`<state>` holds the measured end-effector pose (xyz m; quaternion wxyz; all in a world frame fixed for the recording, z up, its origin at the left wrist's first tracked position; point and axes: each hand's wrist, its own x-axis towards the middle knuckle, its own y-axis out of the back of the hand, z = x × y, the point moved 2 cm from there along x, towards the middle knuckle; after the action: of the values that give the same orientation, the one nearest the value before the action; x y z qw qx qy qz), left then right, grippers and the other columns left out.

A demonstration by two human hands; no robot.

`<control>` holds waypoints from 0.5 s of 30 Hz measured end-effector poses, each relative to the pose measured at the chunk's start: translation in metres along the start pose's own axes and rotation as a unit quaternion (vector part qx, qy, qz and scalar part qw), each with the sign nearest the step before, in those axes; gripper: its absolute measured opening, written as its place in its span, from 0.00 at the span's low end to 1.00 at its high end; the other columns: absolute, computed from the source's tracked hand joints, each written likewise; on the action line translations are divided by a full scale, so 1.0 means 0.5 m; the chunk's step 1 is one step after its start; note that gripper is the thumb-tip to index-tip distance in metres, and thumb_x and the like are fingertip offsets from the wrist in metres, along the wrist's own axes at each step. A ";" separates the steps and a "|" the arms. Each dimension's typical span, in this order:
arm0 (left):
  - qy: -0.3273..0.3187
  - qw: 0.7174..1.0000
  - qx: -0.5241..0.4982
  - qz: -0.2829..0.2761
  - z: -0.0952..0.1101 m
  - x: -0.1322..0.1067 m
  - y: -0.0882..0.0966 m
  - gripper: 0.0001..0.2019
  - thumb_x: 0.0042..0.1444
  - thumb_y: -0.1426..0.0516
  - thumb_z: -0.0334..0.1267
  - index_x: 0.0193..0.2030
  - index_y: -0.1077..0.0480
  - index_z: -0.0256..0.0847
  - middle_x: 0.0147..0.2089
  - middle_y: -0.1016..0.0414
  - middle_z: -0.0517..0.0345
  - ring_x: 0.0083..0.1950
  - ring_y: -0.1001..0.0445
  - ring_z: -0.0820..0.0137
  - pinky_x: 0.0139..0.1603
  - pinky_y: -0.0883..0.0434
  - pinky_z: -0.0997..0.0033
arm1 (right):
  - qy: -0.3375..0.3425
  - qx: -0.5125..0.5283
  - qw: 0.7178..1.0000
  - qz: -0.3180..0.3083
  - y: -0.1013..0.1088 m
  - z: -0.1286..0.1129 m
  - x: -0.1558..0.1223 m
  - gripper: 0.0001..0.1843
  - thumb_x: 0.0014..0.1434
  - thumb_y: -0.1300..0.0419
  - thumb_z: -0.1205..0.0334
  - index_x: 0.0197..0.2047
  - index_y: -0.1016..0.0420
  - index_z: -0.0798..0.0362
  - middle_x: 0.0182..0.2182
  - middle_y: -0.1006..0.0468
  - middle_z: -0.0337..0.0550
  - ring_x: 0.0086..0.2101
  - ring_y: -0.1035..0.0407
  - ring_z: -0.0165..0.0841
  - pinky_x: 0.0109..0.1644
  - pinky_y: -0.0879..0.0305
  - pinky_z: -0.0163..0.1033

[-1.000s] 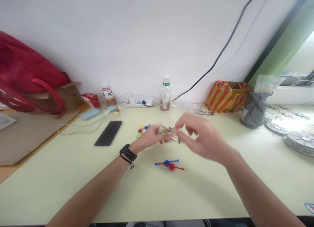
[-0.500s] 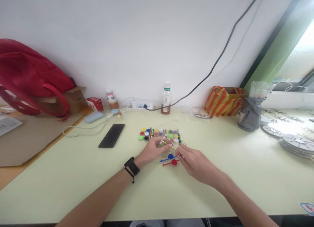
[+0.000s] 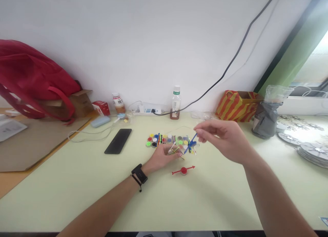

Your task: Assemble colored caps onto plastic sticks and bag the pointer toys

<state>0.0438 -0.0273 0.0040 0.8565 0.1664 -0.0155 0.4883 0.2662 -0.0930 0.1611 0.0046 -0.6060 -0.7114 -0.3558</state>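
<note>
Two bare forearms reached forward over the pale green table (image 3: 77,182). The right hand (image 3: 225,139) was raised above the surface, wrist bent, with its thumb and forefinger pinched narrow on the top end of a blue stick piece (image 3: 191,143), which hung down from them. The left hand (image 3: 164,156), with a black watch (image 3: 139,173) on its wrist, lay low on the table, fingers loosely curled and touching thin yellow sticks (image 3: 176,151) beside the row of coloured discs (image 3: 166,140). The blue piece hung just to the right of the left hand. A red pointer piece (image 3: 183,170) lay flat on the table near both hands, touched by neither.
</note>
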 end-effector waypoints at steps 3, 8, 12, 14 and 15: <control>-0.003 1.000 -0.004 0.001 0.000 0.000 0.001 0.16 0.60 0.34 0.49 0.45 0.17 0.38 0.46 0.16 0.50 0.48 0.22 0.59 0.49 0.28 0.64 | 0.044 -0.091 0.994 0.043 0.010 -0.020 0.049 0.09 0.66 0.38 0.56 0.40 0.18 0.51 0.35 0.16 0.44 0.35 0.23 0.36 0.40 0.27 0.40; -0.007 1.000 -0.008 0.008 0.004 -0.002 0.000 0.15 0.60 0.34 0.48 0.46 0.17 0.38 0.47 0.16 0.49 0.49 0.21 0.58 0.50 0.28 0.63 | 0.054 -0.180 0.982 0.022 -0.015 -0.019 0.110 0.07 0.65 0.41 0.66 0.36 0.21 0.51 0.29 0.20 0.39 0.31 0.27 0.32 0.36 0.33 0.37; -0.010 1.000 -0.027 0.011 0.014 -0.004 -0.001 0.18 0.60 0.34 0.47 0.51 0.19 0.38 0.46 0.17 0.49 0.48 0.22 0.59 0.49 0.28 0.64 | 0.037 -0.235 0.971 -0.025 -0.041 -0.001 0.122 0.09 0.62 0.43 0.68 0.30 0.27 0.51 0.25 0.24 0.38 0.26 0.33 0.30 0.29 0.43 0.36; -0.014 0.999 -0.032 0.017 0.018 -0.003 -0.001 0.18 0.60 0.33 0.47 0.51 0.19 0.38 0.45 0.17 0.48 0.46 0.22 0.60 0.48 0.28 0.64 | 0.025 -0.271 0.962 -0.031 -0.048 0.007 0.122 0.10 0.60 0.43 0.70 0.28 0.29 0.51 0.22 0.27 0.37 0.24 0.36 0.29 0.26 0.48 0.36; -0.017 0.999 -0.033 0.020 0.020 -0.003 -0.001 0.18 0.60 0.33 0.47 0.50 0.18 0.38 0.45 0.17 0.48 0.46 0.22 0.60 0.48 0.27 0.64 | 0.019 -0.287 0.957 -0.032 -0.050 0.011 0.122 0.10 0.59 0.43 0.71 0.27 0.30 0.51 0.22 0.28 0.36 0.24 0.37 0.29 0.26 0.50 0.36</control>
<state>0.0447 -0.0318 0.0130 0.8512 0.1458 -0.0497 0.5017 0.2307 -0.0383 0.1713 -0.1670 -0.5517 -0.5983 -0.5566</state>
